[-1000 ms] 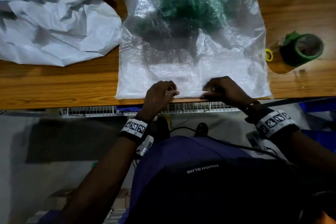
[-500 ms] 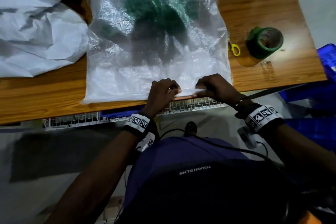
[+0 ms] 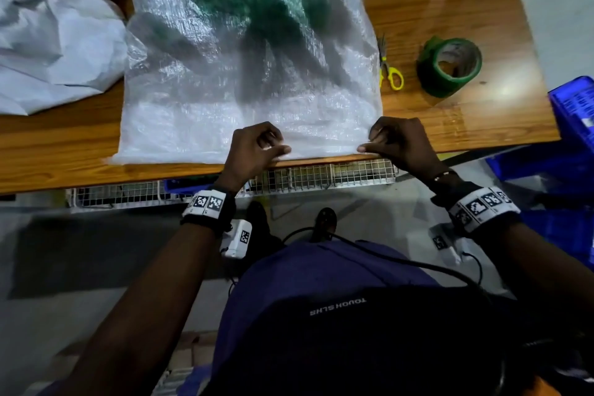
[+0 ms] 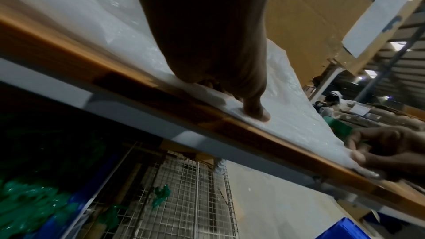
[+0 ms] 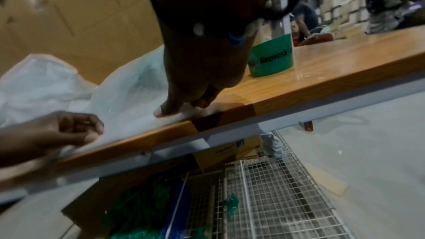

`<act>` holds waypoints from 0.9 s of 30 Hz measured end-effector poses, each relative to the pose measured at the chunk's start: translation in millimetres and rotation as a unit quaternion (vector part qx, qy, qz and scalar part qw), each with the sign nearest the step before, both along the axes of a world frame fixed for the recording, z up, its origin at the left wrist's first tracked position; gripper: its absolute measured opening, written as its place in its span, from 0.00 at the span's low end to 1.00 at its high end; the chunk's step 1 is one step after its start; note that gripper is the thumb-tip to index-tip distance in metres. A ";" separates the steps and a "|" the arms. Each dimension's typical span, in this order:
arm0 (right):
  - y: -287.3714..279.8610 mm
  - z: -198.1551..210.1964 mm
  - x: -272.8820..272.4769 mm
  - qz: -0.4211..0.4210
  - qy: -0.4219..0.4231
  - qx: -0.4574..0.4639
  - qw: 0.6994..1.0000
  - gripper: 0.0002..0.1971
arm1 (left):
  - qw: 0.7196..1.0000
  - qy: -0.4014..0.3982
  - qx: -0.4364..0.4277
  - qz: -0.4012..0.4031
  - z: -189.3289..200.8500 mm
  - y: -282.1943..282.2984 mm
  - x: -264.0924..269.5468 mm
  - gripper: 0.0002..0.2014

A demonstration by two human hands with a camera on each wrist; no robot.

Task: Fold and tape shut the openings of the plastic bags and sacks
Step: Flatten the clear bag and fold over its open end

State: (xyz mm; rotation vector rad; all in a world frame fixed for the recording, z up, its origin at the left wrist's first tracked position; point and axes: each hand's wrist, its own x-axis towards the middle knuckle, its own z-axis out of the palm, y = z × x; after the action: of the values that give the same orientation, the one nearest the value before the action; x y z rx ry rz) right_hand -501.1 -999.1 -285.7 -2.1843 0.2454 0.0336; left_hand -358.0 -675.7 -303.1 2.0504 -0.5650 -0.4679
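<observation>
A translucent woven sack (image 3: 250,80) with green contents lies flat on the wooden table (image 3: 466,125), its open hem along the near edge. My left hand (image 3: 257,148) pinches the hem near its middle, thumb (image 4: 255,110) pressing the sack (image 4: 287,115) down. My right hand (image 3: 395,141) pinches the hem at its right corner, and the thumb (image 5: 165,110) holds the sack's edge (image 5: 128,101) against the table. A green tape roll (image 3: 450,66) stands to the right of the sack, also seen as the tape roll (image 5: 271,57) behind my right hand.
Yellow-handled scissors (image 3: 389,71) lie between sack and tape. A crumpled white sack (image 3: 48,42) fills the table's left. A blue crate (image 3: 575,112) stands at the right edge. Below the table a wire shelf (image 3: 321,177) holds green bags (image 5: 138,212).
My right hand slid right along the hem to the sack's corner, widening the gap between my hands. The left hand kept its pinch near the middle. The head view shifted.
</observation>
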 end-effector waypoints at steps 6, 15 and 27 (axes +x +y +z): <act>6.7 -0.7 3.2 -0.020 -0.044 -0.056 0.997 0.16 | 0.997 -0.078 0.006 -0.004 -0.3 -3.1 -1.8 0.13; 4.8 -20.2 -15.5 0.143 -0.124 -0.278 0.942 0.07 | 0.989 -0.106 0.038 -0.094 -3.6 16.6 5.9 0.09; 5.6 -11.9 -27.5 0.140 -0.110 -0.240 0.954 0.17 | 0.938 -0.284 0.069 -0.187 -17.9 51.5 6.0 0.15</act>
State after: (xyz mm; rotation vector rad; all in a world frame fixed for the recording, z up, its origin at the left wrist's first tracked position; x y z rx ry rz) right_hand -528.6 -993.5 -297.6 -2.6660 -0.2093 -0.1228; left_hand -351.9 -624.2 -321.0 2.2173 -1.3154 -0.1192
